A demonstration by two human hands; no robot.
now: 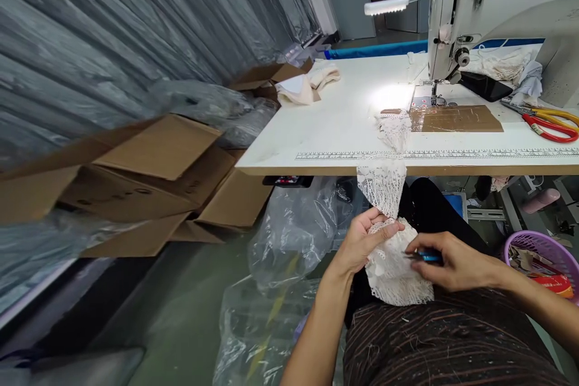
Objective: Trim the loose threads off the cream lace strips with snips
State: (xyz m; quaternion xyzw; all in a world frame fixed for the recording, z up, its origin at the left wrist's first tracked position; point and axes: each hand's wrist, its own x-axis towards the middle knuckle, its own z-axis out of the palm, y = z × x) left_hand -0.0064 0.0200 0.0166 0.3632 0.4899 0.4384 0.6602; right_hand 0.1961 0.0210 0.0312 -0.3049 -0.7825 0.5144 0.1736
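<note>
White lace fabric (398,265) lies over my lap and runs up over the table edge toward the sewing machine. My left hand (362,238) pinches it between thumb and fingers, just below the edge. Closed around blue-handled thread snips (429,257), my right hand (450,260) is at the right side of the lace. The snips' metal tip points left, against the cloth; whether it touches a thread is too small to tell. The upper lace strip (393,132) rests on the table, left of the needle area.
The white sewing machine (497,6) stands on the table (325,132), with a lit lamp (386,6). Red and yellow-handled scissors (549,126) lie at right. Open cardboard boxes (158,145) are at left, plastic bags (294,229) below, a purple basket (540,241) at lower right.
</note>
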